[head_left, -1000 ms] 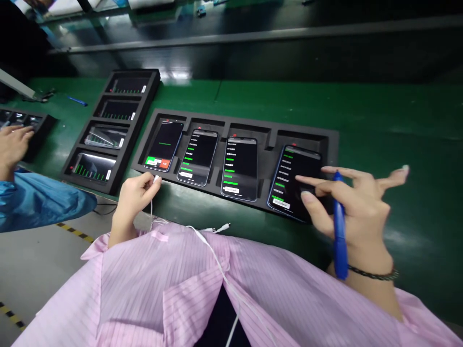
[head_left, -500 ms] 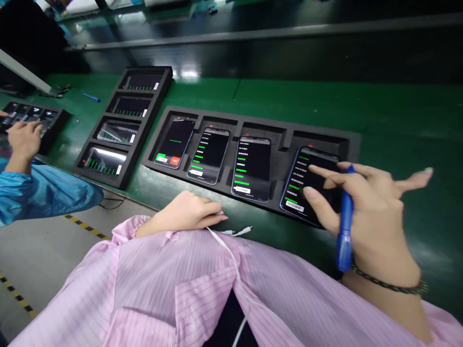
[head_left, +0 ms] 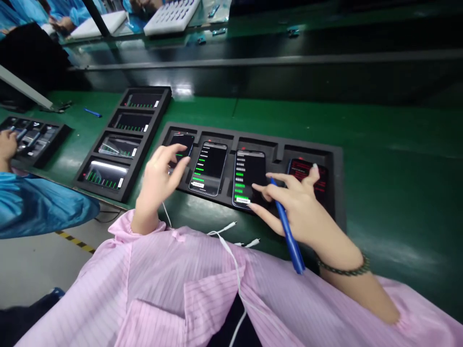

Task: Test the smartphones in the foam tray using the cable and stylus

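Worktop in glossy green (head_left: 390, 144) stretches out before me from my distant seat, and towards its near side lies a long black foam tray (head_left: 339, 168). Its third compartment from the left holds a dark-glass phone with green and white text lines (head_left: 248, 168). I judge that work on this screen wants a light, flat fingertip, the phone staying seated and the pen clear of the glass. My right hand (head_left: 298, 205) slants in from the near right, index finger extended at the screen, thumb apart by the lower edge, a blue plastic pen (head_left: 288, 233) gripped between its fingers. My left hand (head_left: 159, 178), thumb and fingers parted, is at the leftmost black-screened phone (head_left: 186, 140); whether it grips the thin white cable (head_left: 167, 215) below, I cannot tell.
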